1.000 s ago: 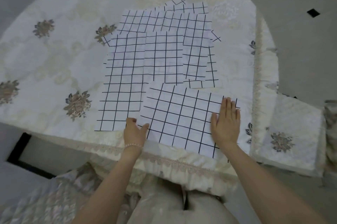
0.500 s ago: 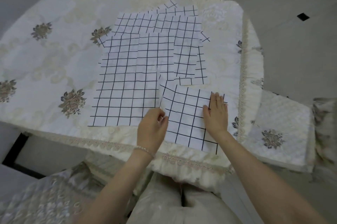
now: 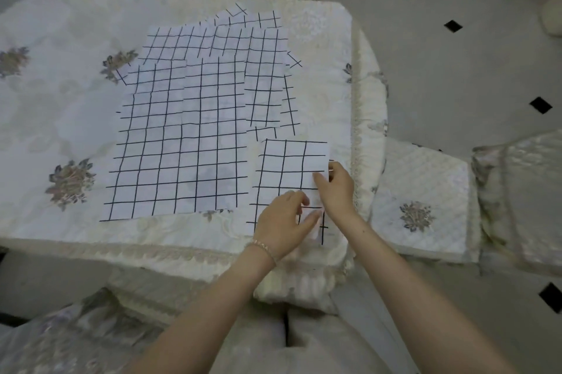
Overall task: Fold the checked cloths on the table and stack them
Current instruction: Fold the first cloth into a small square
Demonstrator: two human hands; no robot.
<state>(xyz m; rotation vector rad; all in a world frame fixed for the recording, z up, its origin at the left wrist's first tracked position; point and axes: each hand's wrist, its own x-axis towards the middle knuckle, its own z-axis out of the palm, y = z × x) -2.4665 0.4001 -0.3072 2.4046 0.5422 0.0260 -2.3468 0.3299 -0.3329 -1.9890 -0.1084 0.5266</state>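
Now the cloth [image 3: 292, 167] is folded narrower than a moment ago, at the counter's [image 3: 319, 39] right front corner. Both hands, left hand [image 3: 284, 221] and right hand [image 3: 336, 188], pinch its near edge. Line up edges, then press flat.

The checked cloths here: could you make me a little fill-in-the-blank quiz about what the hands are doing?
1. Both hands rest on the folded cloth near the table's ____ edge.
2. The left hand wears a ____ at the wrist.
3. The unfolded cloths lie to the ____ of the folded one.
4. The tablecloth bears a ____ pattern.

Missing: right; bracelet; left; floral
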